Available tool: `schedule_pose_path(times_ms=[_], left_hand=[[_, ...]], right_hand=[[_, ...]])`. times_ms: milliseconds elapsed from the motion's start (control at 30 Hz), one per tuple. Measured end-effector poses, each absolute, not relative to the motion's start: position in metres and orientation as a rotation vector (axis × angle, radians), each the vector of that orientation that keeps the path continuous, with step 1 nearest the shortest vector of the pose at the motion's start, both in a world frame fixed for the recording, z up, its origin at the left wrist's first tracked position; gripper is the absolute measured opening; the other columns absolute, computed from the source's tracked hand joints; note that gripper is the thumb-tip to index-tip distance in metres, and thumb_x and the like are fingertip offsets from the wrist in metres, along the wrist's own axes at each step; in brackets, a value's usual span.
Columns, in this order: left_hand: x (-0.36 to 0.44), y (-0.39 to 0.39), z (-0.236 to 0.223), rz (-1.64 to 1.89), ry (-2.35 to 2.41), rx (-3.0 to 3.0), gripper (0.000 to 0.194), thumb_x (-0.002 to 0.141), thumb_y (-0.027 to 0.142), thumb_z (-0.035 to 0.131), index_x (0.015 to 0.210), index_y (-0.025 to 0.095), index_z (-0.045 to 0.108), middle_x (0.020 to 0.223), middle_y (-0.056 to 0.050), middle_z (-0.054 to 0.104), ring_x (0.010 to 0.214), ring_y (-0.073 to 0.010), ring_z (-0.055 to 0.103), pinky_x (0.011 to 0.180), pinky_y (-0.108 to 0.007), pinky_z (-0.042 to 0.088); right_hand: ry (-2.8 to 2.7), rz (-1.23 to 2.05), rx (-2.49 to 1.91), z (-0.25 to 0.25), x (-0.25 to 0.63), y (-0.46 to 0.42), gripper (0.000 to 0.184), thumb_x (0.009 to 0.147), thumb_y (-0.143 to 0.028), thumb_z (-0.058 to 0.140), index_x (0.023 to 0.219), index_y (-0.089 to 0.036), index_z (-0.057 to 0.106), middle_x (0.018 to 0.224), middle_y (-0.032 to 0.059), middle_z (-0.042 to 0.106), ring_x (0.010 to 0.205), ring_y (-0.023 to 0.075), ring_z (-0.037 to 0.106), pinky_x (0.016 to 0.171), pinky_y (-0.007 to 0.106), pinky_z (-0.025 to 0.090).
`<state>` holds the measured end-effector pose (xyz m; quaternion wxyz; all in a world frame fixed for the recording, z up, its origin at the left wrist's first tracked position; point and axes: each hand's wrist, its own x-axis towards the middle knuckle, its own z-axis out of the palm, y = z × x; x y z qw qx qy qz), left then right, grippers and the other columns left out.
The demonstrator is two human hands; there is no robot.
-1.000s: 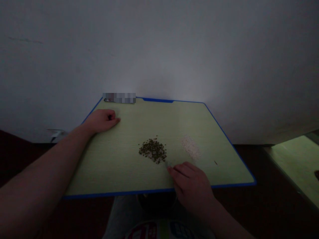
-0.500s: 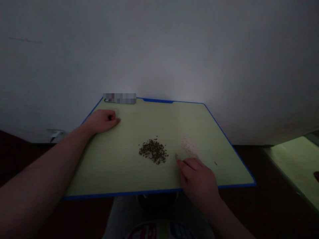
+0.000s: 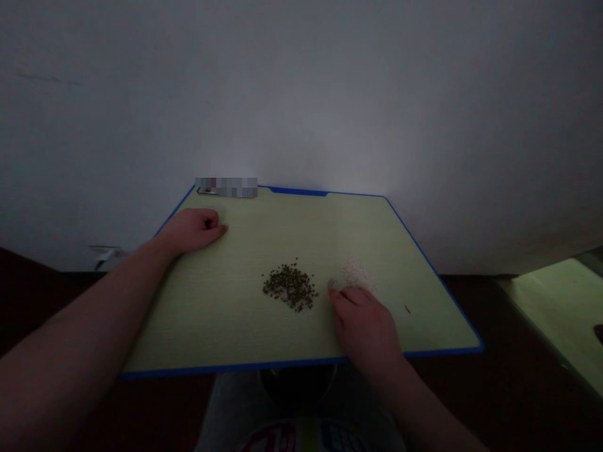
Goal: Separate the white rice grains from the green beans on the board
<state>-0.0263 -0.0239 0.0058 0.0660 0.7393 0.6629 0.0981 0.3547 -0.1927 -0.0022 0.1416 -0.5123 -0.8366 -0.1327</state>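
Note:
A loose pile of small dark green-brown grains (image 3: 289, 287), with a few pale ones among them, lies at the middle of the pale table (image 3: 235, 320). To its right is a patch of small whitish grains (image 3: 355, 272). My right hand (image 3: 365, 320) rests between and in front of these two, its fingers closed, the fingertips at the near edge of the whitish patch. Something small and pale shows by the fingertips, too blurred to name. My left hand (image 3: 195, 230) lies curled in a fist on the table's left side, away from the grains, holding nothing visible.
A short thin brown stick-like bit (image 3: 407, 309) lies right of my right hand. At the back left corner is a flat object with a blurred-out face (image 3: 228, 188). Blue edging (image 3: 447, 292) rims the table; a grey wall (image 3: 306, 94) stands behind it.
My right hand has moved slightly forward and left, away from the near edge. My left hand and the dark pile have stayed in place.

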Motion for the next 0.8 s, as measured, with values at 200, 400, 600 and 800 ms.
schedule_pose_path(times_ms=[200,400,600,800], left_hand=[[-0.023,-0.026,0.009,0.283,1.996,2.233,0.037,0.077,0.059,0.047,0.067,0.024,0.049,0.061,-0.003,0.053,0.063,-0.0193,0.051,0.063,-0.032,0.035],[-0.022,-0.026,0.01,0.3,1.993,2.231,0.036,0.078,0.058,0.048,0.067,0.023,0.048,0.06,-0.002,0.051,0.062,-0.0189,0.049,0.063,-0.032,0.035],[-0.024,-0.025,0.008,0.293,1.997,2.236,0.036,0.078,0.058,0.048,0.065,0.024,0.047,0.06,-0.003,0.053,0.062,-0.0198,0.051,0.063,-0.033,0.035],[-0.023,-0.025,0.009,0.289,1.997,2.215,0.037,0.078,0.058,0.048,0.065,0.024,0.047,0.061,-0.003,0.055,0.063,-0.0195,0.052,0.063,-0.032,0.037]], right_hand=[[-2.341,-0.263,-1.322,0.004,0.374,-0.187,0.033,0.091,-0.005,0.057,0.113,-0.014,0.079,0.091,0.0098,0.08,0.079,0.023,0.071,0.071,0.034,0.059],[-2.429,-0.09,-1.059,0.008,0.371,-0.195,0.033,0.091,-0.005,0.054,0.109,-0.012,0.079,0.089,0.0098,0.08,0.076,0.0226,0.069,0.069,0.035,0.059],[-2.433,0.015,-0.997,0.008,0.374,-0.21,0.033,0.095,-0.007,0.05,0.11,-0.012,0.078,0.087,0.0093,0.079,0.073,0.0222,0.068,0.066,0.036,0.059],[-2.431,-0.018,-0.985,0.009,0.375,-0.205,0.031,0.094,-0.007,0.052,0.11,-0.012,0.079,0.087,0.0096,0.08,0.072,0.0223,0.067,0.065,0.036,0.059]])
